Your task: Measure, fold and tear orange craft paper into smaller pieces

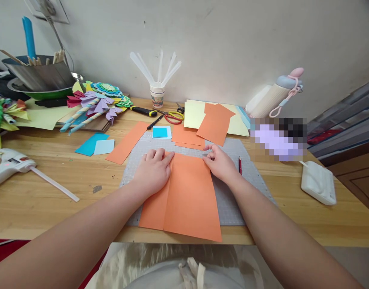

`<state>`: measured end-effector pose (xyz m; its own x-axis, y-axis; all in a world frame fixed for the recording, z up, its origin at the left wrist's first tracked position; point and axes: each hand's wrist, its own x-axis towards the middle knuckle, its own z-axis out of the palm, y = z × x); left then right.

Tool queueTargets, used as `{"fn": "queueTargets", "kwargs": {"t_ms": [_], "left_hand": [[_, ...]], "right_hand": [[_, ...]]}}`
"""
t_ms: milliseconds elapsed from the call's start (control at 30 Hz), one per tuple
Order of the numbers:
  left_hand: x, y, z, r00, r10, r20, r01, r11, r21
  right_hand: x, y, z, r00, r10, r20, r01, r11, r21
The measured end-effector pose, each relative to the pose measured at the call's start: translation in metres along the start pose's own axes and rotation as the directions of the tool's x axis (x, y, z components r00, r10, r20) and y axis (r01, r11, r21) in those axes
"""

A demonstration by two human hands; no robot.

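A large orange sheet with a lengthwise crease left of its middle lies over a grey cutting mat, its near edge reaching past the mat. My left hand presses on the sheet's upper left part, fingers bent and the index fingertip at the crease near the far edge. At the far right corner, my right hand pinches the sheet between thumb and index finger. Just beyond the sheet are smaller orange pieces. A dark red pencil lies on the mat beside my right wrist.
Left are a glue gun, blue paper, an orange strip and paper flowers. Behind stand a paper cup, scissors and a cutter. Right are a bottle and a white box.
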<state>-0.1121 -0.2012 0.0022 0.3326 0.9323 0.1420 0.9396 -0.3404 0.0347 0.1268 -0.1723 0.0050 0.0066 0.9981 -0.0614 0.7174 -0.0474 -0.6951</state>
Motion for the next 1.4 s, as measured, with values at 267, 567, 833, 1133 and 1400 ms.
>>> {"fn": "queueTargets", "kwargs": {"t_ms": [267, 567, 833, 1133, 1400], "left_hand": [[-0.007, -0.006, -0.012, 0.998, -0.054, -0.032, 0.051, 0.994, -0.091], [-0.015, -0.003, -0.023, 1.0, -0.003, 0.001, 0.003, 0.991, -0.131], [-0.01, -0.006, -0.002, 0.986, 0.043, 0.159, -0.022, 0.991, -0.135], [-0.011, -0.005, -0.001, 0.982, 0.023, 0.19, -0.002, 0.994, -0.113], [-0.016, -0.005, -0.012, 0.981, 0.032, 0.19, -0.009, 0.992, -0.123]], "right_hand": [[-0.02, 0.004, -0.003, 1.0, 0.014, -0.021, -0.011, 0.984, 0.176], [-0.019, 0.002, 0.004, 0.994, -0.036, -0.106, 0.062, 0.966, 0.253], [-0.018, 0.004, 0.004, 0.991, -0.03, -0.127, 0.043, 0.994, 0.097], [-0.021, 0.0, 0.003, 0.996, 0.001, -0.093, 0.005, 0.998, 0.056], [-0.041, 0.001, -0.002, 0.995, 0.089, -0.047, -0.078, 0.979, 0.19]]}}
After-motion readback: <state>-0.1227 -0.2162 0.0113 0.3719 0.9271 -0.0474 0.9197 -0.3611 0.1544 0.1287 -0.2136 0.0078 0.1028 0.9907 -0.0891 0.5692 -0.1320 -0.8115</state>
